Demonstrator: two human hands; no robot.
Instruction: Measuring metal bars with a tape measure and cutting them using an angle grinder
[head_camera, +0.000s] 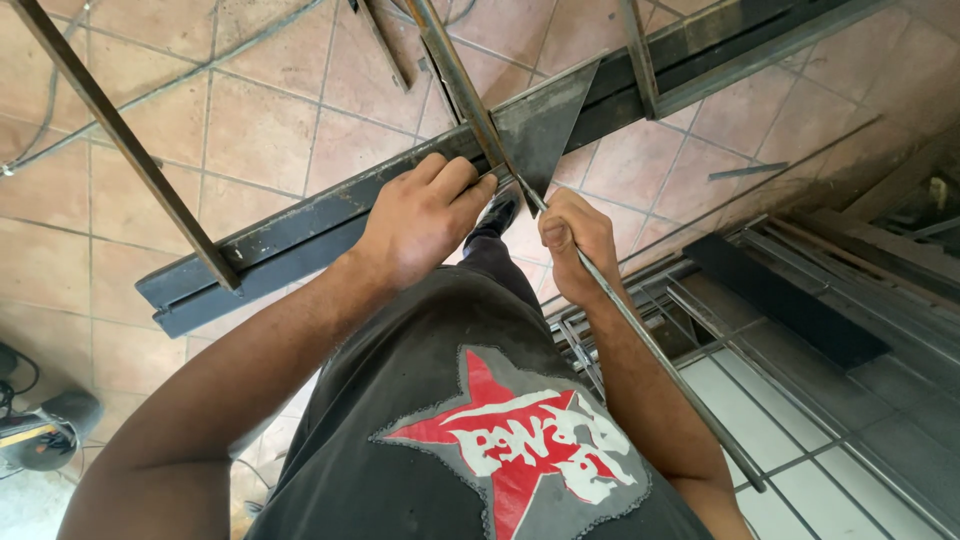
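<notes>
My left hand (425, 215) rests on a long dark steel beam (300, 225), its fingers curled over the beam's top edge beside a rusty square bar (455, 75). My right hand (575, 240) is closed around a thin steel rod (660, 355) that runs from the beam down past my right forearm. A triangular steel plate (545, 125) stands on the beam just above both hands. The rod's upper end meets the plate's lower tip between my hands.
A second rusty bar (120, 135) leans across the left over a terracotta tile floor (260, 120). Stacked metal profiles and a grid frame (800, 400) lie at the right. A power tool with cable (40, 430) sits at the lower left. My shoe (497, 212) shows below the beam.
</notes>
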